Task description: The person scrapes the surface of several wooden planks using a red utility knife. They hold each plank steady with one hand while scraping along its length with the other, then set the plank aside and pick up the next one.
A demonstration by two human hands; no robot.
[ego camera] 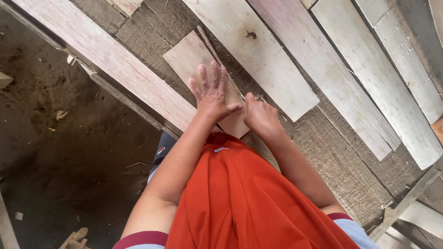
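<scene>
My left hand (211,92) lies flat, fingers spread, on a small pale plywood piece (189,57) that rests on a rough grey work surface (323,147). My right hand (260,116) is closed in a fist just right of it, gripping a thin blade-like tool (240,96) whose tip shows at the piece's right edge. What kind of tool it is stays unclear. A narrow strip runs along that same edge. My orange shirt (249,193) fills the lower middle.
Long pale boards (258,50) (341,83) (392,78) lie diagonally on the surface to the right. A reddish plank (110,64) runs along the surface's left edge. Dark dirt floor (55,138) with wood scraps lies to the left. My shoe (162,150) shows under the edge.
</scene>
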